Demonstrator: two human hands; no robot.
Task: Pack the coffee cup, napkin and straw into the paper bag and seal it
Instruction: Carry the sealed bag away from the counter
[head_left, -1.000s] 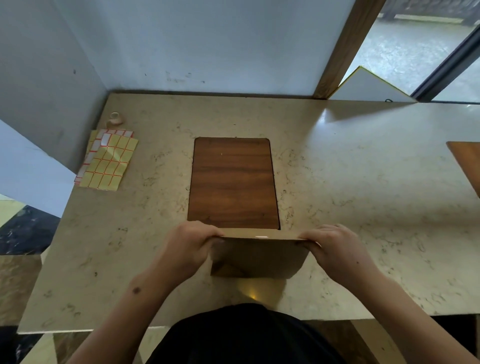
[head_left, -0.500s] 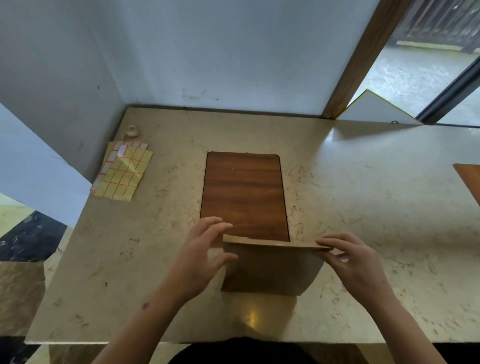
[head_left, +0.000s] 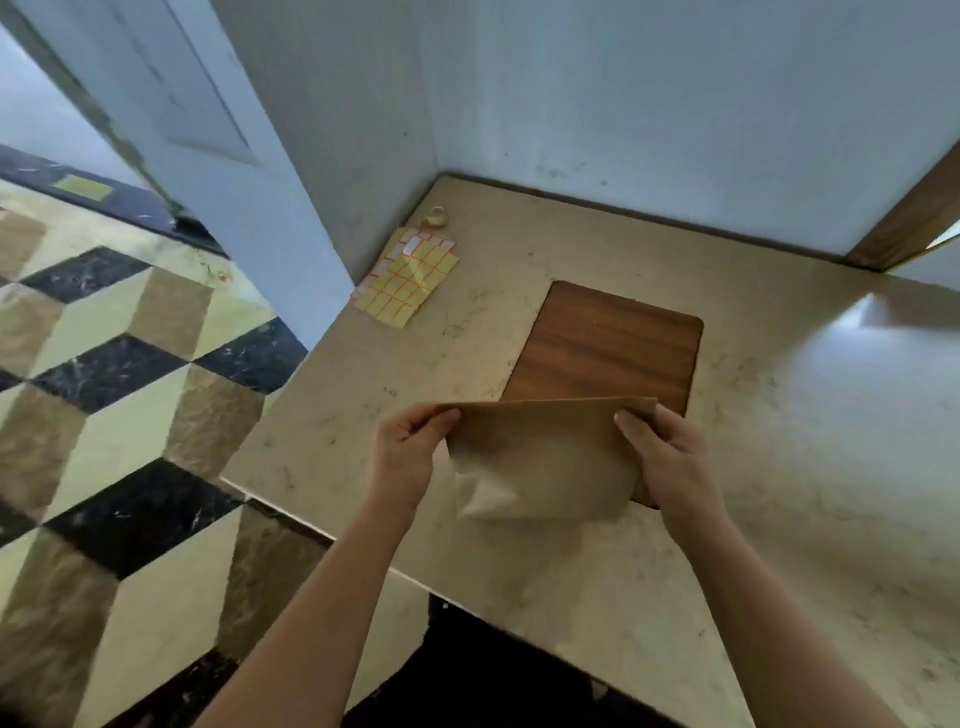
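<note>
Now both hands hold the brown paper bag (head_left: 540, 462) up over the near part of the table (head_left: 779, 467). The left hand (head_left: 402, 457) pinches the bag's top left corner, and the right hand (head_left: 670, 462) grips its top right corner. Just behind the bag, a dark wood board (head_left: 608, 348) lies flat. Far to the left, a yellow sticker sheet (head_left: 408, 283) lies near the wall, with a small tape roll (head_left: 436, 216) just beyond it.

Counter (head_left: 779, 467): right half open, room to pass. Far-left corner holds a sticker sheet (head_left: 408, 283) and small tape roll (head_left: 436, 217), walls close behind. Near the front edge, paper bag (head_left: 545, 457) held up by both hands blocks the middle.
</note>
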